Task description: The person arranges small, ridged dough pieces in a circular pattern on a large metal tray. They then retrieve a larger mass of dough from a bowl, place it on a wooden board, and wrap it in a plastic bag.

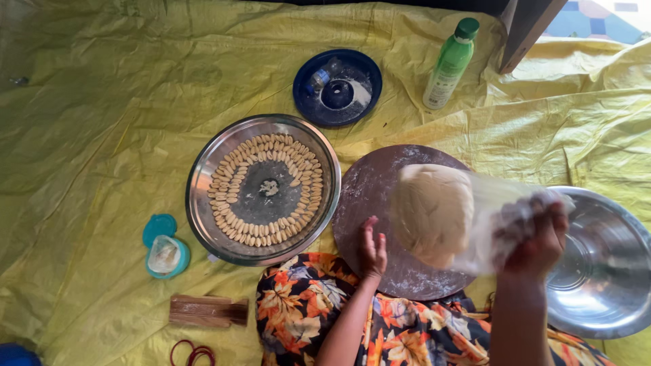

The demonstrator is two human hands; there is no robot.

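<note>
We are gripping a clear plastic bag point(505, 220) with our right hand point(539, 237), its dough ball point(434, 213) hanging over the round board point(369, 196); our left hand point(371, 249) is resting open on the board.

Soft daylight, glare on steel, motion-blurred right hand point(536, 234).

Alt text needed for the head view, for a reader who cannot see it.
The right hand lifts a clear plastic bag holding a pale dough ball over a round floured brown board, where the left hand rests. Beside it, a round steel tray holds rings of small dough pieces on yellow sheeting.
</note>
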